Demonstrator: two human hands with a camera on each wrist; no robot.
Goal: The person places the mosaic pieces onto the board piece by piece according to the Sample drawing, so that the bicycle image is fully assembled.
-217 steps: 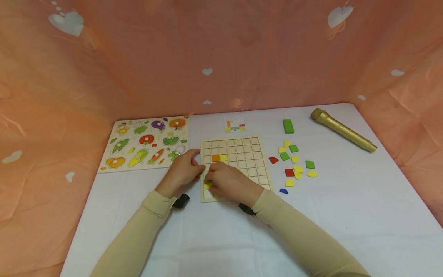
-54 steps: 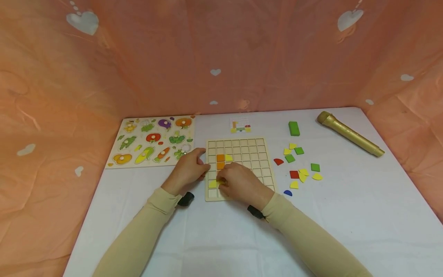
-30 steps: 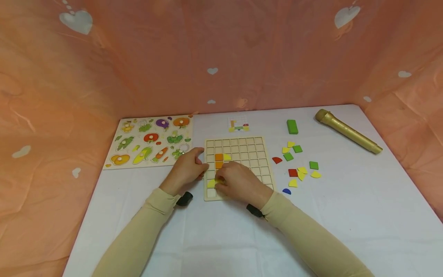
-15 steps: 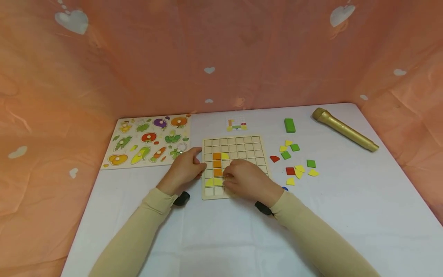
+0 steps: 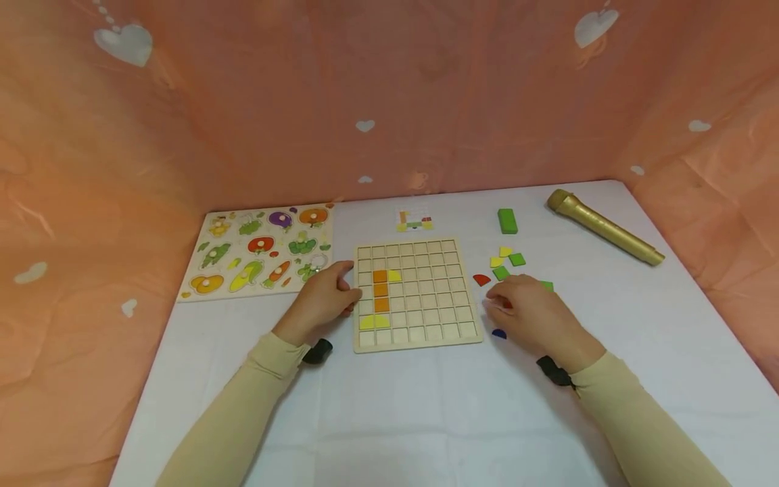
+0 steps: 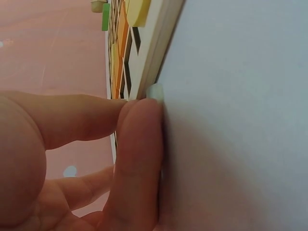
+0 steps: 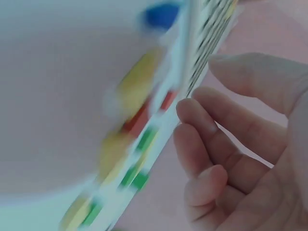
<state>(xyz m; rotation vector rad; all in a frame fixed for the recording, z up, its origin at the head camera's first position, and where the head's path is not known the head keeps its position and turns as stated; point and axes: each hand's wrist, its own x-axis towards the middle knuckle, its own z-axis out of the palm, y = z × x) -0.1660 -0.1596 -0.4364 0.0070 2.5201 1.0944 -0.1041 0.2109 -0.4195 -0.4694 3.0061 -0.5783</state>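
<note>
Grid board (image 5: pixel 418 297): flat between both hands, likely for easy reach.
Left hand (image 5: pixel 319 299): relaxed, touching the board's left edge, apparently to steady it.
Right hand (image 5: pixel 540 316): loosely bent, empty, over scattered tiles (image 5: pixel 516 259).

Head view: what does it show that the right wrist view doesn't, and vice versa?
Only head: the flat pale puzzle board with colourful vegetables, and the small white printed card.
Only right wrist: the palm side of the right hand, and a yellow tile that the hand hides from above.
Both: that hand, the blue half-round tile, green square tiles and pale wooden grid board.
</note>
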